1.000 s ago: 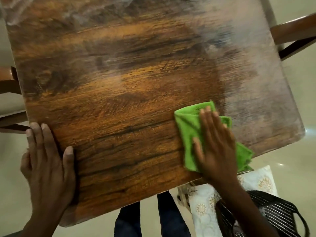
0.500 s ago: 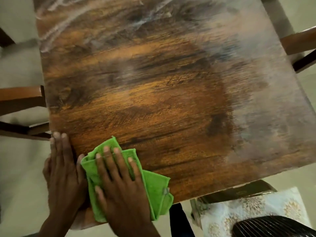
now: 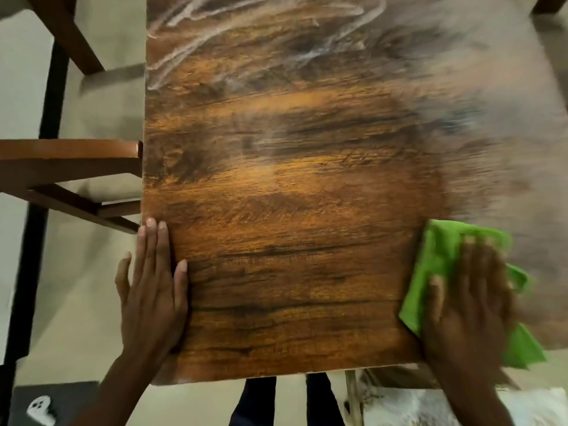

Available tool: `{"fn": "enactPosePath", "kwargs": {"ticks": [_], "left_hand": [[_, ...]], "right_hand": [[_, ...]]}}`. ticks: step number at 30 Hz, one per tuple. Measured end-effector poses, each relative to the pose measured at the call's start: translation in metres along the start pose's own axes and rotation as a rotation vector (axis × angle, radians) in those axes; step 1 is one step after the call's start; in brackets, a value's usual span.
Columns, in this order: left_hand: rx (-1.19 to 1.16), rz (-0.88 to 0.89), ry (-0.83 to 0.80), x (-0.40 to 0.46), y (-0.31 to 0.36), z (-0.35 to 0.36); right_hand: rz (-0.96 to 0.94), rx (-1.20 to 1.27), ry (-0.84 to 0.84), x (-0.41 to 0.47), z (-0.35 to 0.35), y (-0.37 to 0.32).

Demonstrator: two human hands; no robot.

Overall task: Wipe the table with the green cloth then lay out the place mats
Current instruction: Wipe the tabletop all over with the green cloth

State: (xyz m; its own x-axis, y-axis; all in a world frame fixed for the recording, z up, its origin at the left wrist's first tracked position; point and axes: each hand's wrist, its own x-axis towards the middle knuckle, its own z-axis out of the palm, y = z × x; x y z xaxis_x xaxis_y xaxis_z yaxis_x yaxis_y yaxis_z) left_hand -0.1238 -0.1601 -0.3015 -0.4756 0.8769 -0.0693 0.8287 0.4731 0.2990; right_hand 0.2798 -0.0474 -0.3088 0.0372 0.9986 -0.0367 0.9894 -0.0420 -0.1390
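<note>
At the near right corner of the tabletop [image 3: 292,210], the right hand [image 3: 470,305] lies flat on the green cloth [image 3: 442,259], fingers spread and straight, pressing it down rather than gripping it. Hand and cloth are smeared with motion blur, so the exact lie of the fingertips cannot be told. The cloth is bunched into a loose fold, its lower corner hanging past the near edge of the tabletop. The left hand [image 3: 152,290] rests open at the near left corner, palm down, fingers together along the side edge, thumb on the wood, holding nothing; it seems to be steadying the person or the table.

Out from the hands, the middle of the wood looks clean and warm brown, while the far end and the right side carry pale streaks and a greyish haze. A wooden chair [image 3: 70,167] stands against the left side. A patterned fabric [image 3: 430,407], possibly the place mats, shows below the near edge, too blurred to be sure.

The wiping step is in hand and looks about half done. The next move calls for pressing the cloth across the hazy right side and far end before any mat is laid.
</note>
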Motion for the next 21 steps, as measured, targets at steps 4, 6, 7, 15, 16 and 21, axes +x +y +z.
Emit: {"fn": "enactPosePath", "kwargs": {"ticks": [4, 6, 7, 15, 16, 21], "left_hand": [[-0.029, 0.064, 0.011, -0.016, 0.074, 0.021], [-0.09, 0.135, 0.013, -0.027, 0.117, 0.04], [-0.133, 0.148, 0.01, -0.029, 0.135, 0.049], [-0.174, 0.111, 0.019, -0.033, 0.153, 0.058], [-0.151, 0.105, 0.014, -0.033, 0.153, 0.059], [-0.113, 0.096, 0.026, -0.034, 0.158, 0.06]], "right_hand": [[-0.269, 0.053, -0.15, -0.058, 0.012, -0.11], [-0.377, 0.094, -0.17, -0.075, 0.013, -0.147], [-0.401, 0.101, -0.164, -0.074, 0.013, -0.146], [-0.289, 0.052, -0.089, 0.01, -0.01, 0.019], [-0.216, 0.047, -0.089, 0.022, -0.015, 0.046], [0.001, -0.028, -0.055, 0.043, -0.022, 0.081]]}}
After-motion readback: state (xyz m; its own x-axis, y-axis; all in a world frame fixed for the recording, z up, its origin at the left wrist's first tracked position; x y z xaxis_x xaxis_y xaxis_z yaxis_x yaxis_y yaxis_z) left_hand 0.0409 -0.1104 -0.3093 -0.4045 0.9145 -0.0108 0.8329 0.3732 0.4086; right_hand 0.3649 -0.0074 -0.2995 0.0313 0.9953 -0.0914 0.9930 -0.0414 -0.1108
